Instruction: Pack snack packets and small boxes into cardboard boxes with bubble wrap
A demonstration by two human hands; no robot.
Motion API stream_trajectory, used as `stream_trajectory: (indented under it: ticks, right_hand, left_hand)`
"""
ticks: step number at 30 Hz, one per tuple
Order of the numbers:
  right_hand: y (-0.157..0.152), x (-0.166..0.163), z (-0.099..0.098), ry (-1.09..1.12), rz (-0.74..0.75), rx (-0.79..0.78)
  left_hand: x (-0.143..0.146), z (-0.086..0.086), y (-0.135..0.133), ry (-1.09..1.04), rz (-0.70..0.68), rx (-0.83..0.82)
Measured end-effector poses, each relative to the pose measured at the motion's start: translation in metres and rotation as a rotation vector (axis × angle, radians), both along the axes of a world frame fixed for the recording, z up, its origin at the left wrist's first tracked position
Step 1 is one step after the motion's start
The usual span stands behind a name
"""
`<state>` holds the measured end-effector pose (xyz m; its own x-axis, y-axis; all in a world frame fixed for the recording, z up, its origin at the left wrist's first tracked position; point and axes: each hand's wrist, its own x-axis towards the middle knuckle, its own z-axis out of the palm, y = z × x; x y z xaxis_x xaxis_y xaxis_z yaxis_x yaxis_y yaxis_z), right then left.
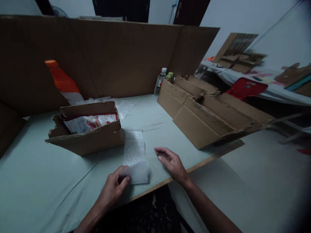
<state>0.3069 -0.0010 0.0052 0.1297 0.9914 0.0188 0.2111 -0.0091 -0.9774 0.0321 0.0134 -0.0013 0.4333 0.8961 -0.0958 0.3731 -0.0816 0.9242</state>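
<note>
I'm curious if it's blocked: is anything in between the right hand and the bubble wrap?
Nothing visible is. Only a strip of pale tablecloth shows between the right hand and the bubble wrap. The cardboard box stands on the other side.

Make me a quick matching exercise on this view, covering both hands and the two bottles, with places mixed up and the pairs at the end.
Column one:
1. Left hand
2. Right hand
3. Orange bottle
4. Clear bottle

Column two:
A. Behind the open box on the left
B. Apart from the bubble wrap, on its right side
C. By the far end of the cardboard boxes on the right
D. At the bubble wrap's near left edge

Right pairs: 1-D, 2-B, 3-A, 4-C.
</note>
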Motion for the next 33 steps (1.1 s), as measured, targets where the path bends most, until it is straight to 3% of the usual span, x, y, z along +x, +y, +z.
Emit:
stream_trajectory:
  ticks: [5, 9, 11, 13, 15, 18, 20, 25, 28, 33]
  right_hand:
    - [-0.047, -0.029, 0.007, -0.336, 0.217, 0.265]
    - [-0.047, -0.054, -0.003, -0.624, 0.411, 0.330]
    - [-0.043, -0.059, -0.011, -0.712, 0.447, 0.319]
    - [-0.038, -0.060, -0.019, -0.741, 0.423, 0.357]
    - [-0.033, -0.061, -0.025, -0.721, 0.368, 0.423]
    - [-0.029, -0.062, -0.027, -0.641, 0.301, 0.462]
    - [-0.028, -0.063, -0.024, -0.571, 0.271, 0.421]
    - [-0.037, -0.062, -0.014, -0.464, 0.217, 0.296]
    - [-0.046, -0.058, -0.011, -0.582, 0.124, 0.409]
    - [-0.045, -0.061, -0.015, -0.804, 0.230, 0.481]
  left_hand:
    - [0.014, -0.014, 0.024, 0.248, 0.085, 0.040]
    - [0.014, -0.022, 0.024, 0.364, 0.101, 0.149]
    - [0.006, -0.021, 0.017, 0.350, 0.157, 0.288]
    - [-0.004, -0.018, 0.008, 0.320, 0.196, 0.504]
    - [-0.013, -0.013, -0.001, 0.301, 0.127, 0.685]
    - [-0.019, -0.010, -0.009, 0.287, -0.100, 0.764]
    - [-0.017, -0.012, -0.011, 0.243, -0.163, 0.756]
    - [-0.006, -0.020, -0.008, 0.173, -0.071, 0.672]
    - [-0.001, -0.023, -0.003, 0.217, 0.005, 0.638]
    - [0.009, -0.029, 0.006, 0.273, 0.110, 0.730]
